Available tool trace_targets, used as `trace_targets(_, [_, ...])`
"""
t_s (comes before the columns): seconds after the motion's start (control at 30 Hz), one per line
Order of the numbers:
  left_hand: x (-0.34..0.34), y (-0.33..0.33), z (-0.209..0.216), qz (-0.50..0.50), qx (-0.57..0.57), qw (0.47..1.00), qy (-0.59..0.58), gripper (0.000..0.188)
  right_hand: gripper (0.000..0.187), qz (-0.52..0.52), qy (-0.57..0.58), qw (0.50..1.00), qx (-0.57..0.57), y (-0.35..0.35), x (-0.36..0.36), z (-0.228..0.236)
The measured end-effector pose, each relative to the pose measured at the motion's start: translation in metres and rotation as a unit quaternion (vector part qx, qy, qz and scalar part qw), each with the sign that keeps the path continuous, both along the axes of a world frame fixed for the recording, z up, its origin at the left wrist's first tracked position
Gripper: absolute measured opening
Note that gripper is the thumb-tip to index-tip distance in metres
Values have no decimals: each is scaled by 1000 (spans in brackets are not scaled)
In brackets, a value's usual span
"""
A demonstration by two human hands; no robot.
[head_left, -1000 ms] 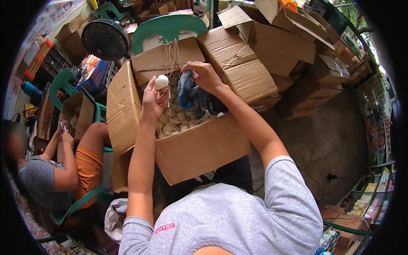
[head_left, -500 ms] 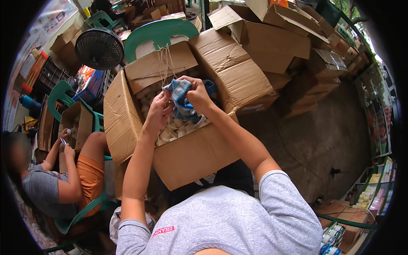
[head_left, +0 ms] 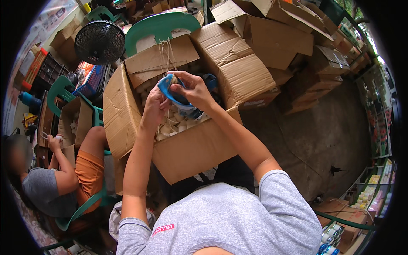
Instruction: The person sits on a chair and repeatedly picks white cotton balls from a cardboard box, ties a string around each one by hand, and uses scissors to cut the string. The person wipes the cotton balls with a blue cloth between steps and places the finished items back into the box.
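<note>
Between my two hands is a piece of blue cloth (head_left: 164,86), curved like a shallow cup, with a darker brownish inner side. My left hand (head_left: 155,104) grips its lower left edge, fingers closed. From the right, my right hand (head_left: 192,90) pinches its upper part with thumb and fingers. Both hands are above an open cardboard box (head_left: 195,151) filled with small whitish cylindrical pieces (head_left: 182,126). More blue fabric (head_left: 209,80) shows behind my right hand. Thin pale strings (head_left: 166,55) hang over the box's far flap.
A green plastic chair (head_left: 140,34) stands behind the box, and a black fan (head_left: 100,42) is at the far left. Stacked cartons (head_left: 276,40) crowd the far right. At left, a seated person in orange shorts (head_left: 89,176) handles something small beside another box (head_left: 80,117).
The blue cloth has been turned and spread into a cupped shape. My right hand has rolled over, its thumb now on the cloth. The person at left has raised their hands slightly leftward.
</note>
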State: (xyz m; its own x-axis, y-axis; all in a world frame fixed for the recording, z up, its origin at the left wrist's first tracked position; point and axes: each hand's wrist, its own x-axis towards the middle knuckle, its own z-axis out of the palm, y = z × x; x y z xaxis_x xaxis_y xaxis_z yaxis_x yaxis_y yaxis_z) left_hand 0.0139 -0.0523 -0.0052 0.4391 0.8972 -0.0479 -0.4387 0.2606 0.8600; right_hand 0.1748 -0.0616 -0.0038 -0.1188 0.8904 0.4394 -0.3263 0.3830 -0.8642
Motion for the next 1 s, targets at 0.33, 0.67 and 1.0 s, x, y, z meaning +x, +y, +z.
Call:
trace_targets(0.33, [-11,5,-11,-126,0,990,-60,44,11,-24,-29,998,-48,7,16,-13])
trace_targets(0.67, [6,-1,0,44,187,979,69,44,34,185,299,930,-109,12,26,8])
trace_targets(1.0, [16,0,-8,277,334,832,346,28,35,141,86,962,-219,-6,-1,2])
